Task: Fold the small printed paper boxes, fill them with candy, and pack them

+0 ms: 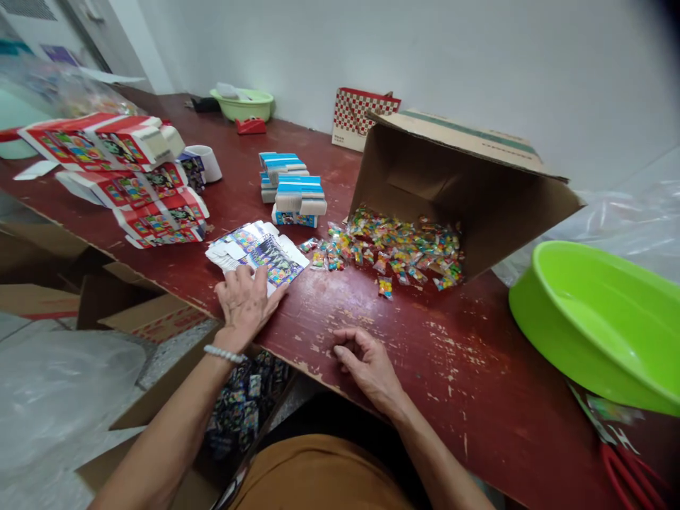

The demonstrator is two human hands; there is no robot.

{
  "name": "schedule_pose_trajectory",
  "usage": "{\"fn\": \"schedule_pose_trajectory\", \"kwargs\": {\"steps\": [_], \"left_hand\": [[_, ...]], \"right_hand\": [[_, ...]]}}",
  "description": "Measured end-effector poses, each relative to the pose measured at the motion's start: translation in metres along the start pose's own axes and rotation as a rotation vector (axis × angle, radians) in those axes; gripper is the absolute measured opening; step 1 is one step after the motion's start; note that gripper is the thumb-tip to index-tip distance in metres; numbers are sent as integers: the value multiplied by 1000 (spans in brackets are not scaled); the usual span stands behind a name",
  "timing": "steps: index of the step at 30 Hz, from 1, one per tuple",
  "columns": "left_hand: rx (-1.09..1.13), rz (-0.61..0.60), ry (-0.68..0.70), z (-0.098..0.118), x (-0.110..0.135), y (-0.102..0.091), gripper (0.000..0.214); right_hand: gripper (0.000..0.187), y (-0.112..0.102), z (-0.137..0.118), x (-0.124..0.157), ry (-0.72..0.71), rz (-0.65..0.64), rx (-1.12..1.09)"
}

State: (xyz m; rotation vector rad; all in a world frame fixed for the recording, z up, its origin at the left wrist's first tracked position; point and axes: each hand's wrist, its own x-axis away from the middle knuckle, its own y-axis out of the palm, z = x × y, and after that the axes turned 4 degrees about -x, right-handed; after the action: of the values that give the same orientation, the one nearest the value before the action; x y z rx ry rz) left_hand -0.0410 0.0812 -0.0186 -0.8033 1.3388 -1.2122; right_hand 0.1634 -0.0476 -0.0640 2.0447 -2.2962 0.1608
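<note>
My left hand [243, 301], with a pale beaded bracelet [226, 353] at its wrist, lies on the near edge of some flattened printed cartons [279, 260]. Its fingers rest on top and the thumb is spread away. My right hand [366, 368] hovers at or rests on the table's front edge, loosely curved, with thumb and forefinger a little apart and nothing visible between them. Beyond it, small clear packets of colourful candy [385, 287] spill from a cardboard box [425, 163] tipped on its side.
Bundled red cartons [159, 184] are stacked at the left, blue bundles [298, 195] behind the middle. A green basin [547, 319] and red-handled scissors [627, 471] are at the right. An open box of dark packets [249, 404] stands below the table [340, 304]. A checkered bag [358, 113] leans at the wall.
</note>
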Motion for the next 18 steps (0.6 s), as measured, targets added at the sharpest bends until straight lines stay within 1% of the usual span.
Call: {"fn": "schedule_pose_trajectory", "kwargs": {"steps": [2, 4, 7, 9, 10, 12, 13, 14, 15, 16, 18], "left_hand": [[18, -10, 8, 3, -15, 9, 58], [54, -12, 5, -2, -24, 15, 52], [237, -3, -65, -9, -29, 18, 43], [365, -7, -132, -8, -24, 18, 35], [433, -15, -161, -5, -18, 17, 32], [639, -72, -207, 5, 1, 11, 31], [862, -138, -248, 11, 14, 6, 35], [1081, -256, -276, 16, 28, 1, 40], [1229, -406, -282, 22, 42, -6, 42], [1322, -538, -280, 26, 55, -12, 42], [1444, -814, -220, 33, 74, -25, 43]], "right_hand": [[20, 0, 1, 1, 13, 5, -47], [21, 1, 1, 0, 25, 6, -85], [24, 1, -3, -4, 62, 7, -127], [31, 1, -7, -7, 105, 24, -199], [38, 2, -10, -9, 127, 44, -252], [56, 3, -15, -11, 156, 92, -362], [62, 5, -17, -12, 154, 108, -405], [64, 6, -20, -12, 137, 114, -438], [61, 8, -22, -12, 104, 111, -462], [54, 10, -25, -12, 60, 105, -475], [38, 13, -32, -8, -20, 79, -462]]}}
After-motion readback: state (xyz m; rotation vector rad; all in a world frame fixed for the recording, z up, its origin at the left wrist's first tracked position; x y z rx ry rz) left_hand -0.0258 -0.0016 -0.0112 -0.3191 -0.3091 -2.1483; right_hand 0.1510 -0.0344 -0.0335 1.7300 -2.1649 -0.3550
